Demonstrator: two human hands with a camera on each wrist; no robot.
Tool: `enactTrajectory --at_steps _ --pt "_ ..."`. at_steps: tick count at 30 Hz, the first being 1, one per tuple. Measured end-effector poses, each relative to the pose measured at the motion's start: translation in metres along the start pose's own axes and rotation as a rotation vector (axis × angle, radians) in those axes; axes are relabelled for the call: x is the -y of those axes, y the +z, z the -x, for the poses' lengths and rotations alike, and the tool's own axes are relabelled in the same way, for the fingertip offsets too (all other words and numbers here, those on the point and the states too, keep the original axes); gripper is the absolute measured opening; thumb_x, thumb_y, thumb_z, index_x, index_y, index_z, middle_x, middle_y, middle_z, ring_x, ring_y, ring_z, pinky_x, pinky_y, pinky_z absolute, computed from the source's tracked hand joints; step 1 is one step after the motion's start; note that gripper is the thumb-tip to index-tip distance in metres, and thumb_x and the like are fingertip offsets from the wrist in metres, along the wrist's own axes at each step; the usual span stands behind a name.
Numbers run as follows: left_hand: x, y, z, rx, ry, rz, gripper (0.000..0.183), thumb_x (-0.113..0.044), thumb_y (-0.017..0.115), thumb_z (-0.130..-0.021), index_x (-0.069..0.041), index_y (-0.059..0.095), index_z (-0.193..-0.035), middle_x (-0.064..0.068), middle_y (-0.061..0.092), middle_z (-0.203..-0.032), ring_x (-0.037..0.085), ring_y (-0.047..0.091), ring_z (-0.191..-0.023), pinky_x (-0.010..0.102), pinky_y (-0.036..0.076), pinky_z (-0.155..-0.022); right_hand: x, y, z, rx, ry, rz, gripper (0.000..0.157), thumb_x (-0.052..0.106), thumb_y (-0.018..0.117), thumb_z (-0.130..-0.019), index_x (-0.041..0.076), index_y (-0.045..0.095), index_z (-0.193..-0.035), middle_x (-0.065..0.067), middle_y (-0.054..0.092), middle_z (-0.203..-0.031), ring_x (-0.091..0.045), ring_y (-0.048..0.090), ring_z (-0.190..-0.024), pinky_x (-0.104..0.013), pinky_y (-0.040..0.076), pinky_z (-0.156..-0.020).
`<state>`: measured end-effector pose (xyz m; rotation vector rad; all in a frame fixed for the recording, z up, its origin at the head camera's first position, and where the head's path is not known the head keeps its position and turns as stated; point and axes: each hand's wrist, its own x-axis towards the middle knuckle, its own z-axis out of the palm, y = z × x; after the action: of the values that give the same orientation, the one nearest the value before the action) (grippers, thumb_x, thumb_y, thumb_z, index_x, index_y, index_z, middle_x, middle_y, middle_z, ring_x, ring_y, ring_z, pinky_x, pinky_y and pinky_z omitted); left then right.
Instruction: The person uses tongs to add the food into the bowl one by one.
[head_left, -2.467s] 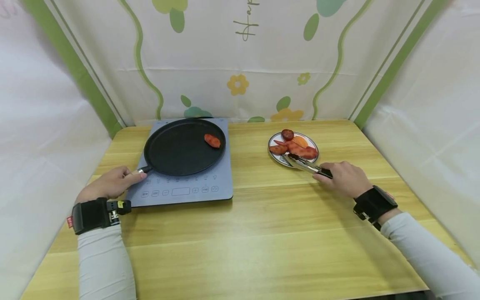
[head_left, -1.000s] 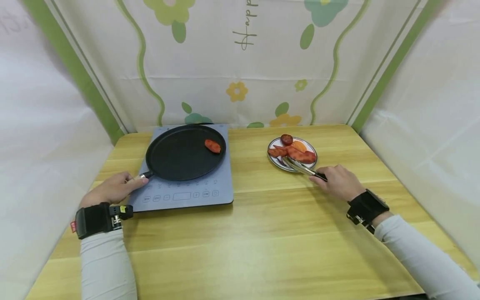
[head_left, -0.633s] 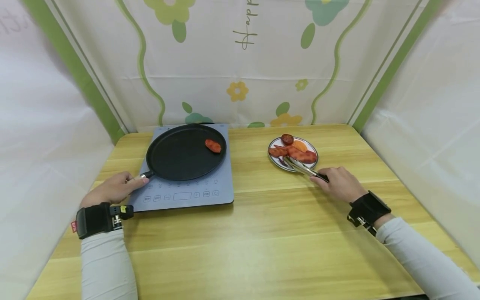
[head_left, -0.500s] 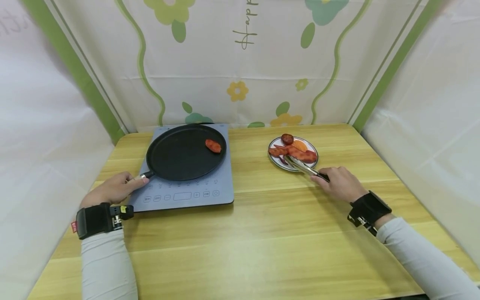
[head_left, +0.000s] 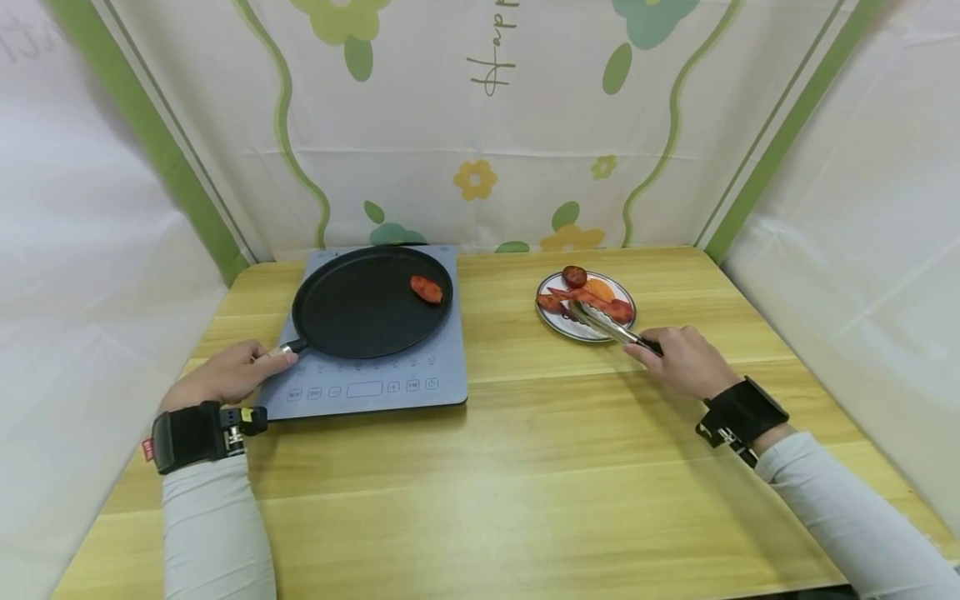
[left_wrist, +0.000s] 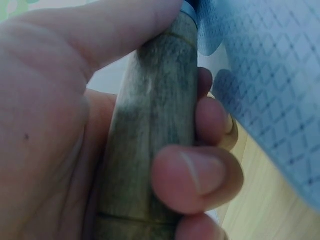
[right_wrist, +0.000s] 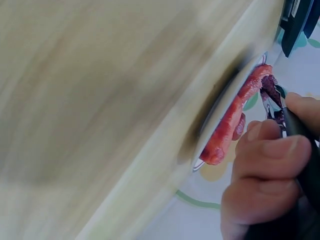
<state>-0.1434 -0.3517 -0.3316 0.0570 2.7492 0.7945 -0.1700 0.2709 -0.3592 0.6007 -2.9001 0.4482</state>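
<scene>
Picking food from the plate (head_left: 581, 332) on the bench (head_left: 480, 483) with tongs (head_left: 615, 329) looks like the step in hand: right hand (head_left: 686, 360) grips them, tips by the bacon strip (head_left: 619, 310) (whether they clamp anything, cannot tell). Left hand (head_left: 232, 372) curls round the frying pan (head_left: 360, 308) handle (left_wrist: 150, 125). Next move likely calls for a firm squeeze, level lift. Counts: 1 plate, 1 pair of tongs, 1 frying pan holding 1 red piece (head_left: 427, 289); on plate, 1 bacon strip, 1 tomato half (head_left: 574, 277), 1 orange piece (head_left: 600, 289); others partly hidden.

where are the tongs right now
In the head view, the tongs are right of the frying pan, held in the person's right hand, their tips over the plate.
</scene>
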Motion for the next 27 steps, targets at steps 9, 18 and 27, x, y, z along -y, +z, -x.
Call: enactTrajectory --at_steps 9,18,27 --pt "-0.002 -0.001 0.001 0.003 -0.006 0.004 0.054 -0.056 0.047 -0.095 -0.002 0.043 -0.090 0.007 0.041 -0.077 0.022 0.043 -0.068 0.034 0.035 -0.057 0.007 -0.005 -0.006 -0.001 -0.028 0.002 0.038 0.049 0.050 -0.097 0.016 0.060 -0.081 0.005 0.036 -0.058 -0.011 0.034 -0.046 -0.029 0.028 -0.046" --pt "-0.002 -0.002 0.001 0.005 0.009 0.017 0.052 -0.054 0.048 -0.095 -0.003 0.042 -0.086 0.006 0.040 -0.074 0.021 0.041 -0.063 0.034 0.034 -0.055 0.022 -0.005 -0.011 0.002 -0.055 0.002 0.034 0.045 0.052 -0.097 0.015 0.063 -0.087 0.005 0.033 -0.057 -0.010 0.032 -0.045 -0.028 0.027 -0.045" --pt "0.000 -0.001 0.001 0.008 -0.001 0.020 0.053 -0.055 0.049 -0.095 -0.003 0.042 -0.087 0.006 0.039 -0.075 0.021 0.042 -0.065 0.033 0.034 -0.057 0.037 0.002 -0.014 0.017 -0.067 -0.024 0.027 0.039 0.057 -0.095 0.016 0.059 -0.081 0.006 0.036 -0.057 -0.011 0.037 -0.048 -0.029 0.031 -0.048"
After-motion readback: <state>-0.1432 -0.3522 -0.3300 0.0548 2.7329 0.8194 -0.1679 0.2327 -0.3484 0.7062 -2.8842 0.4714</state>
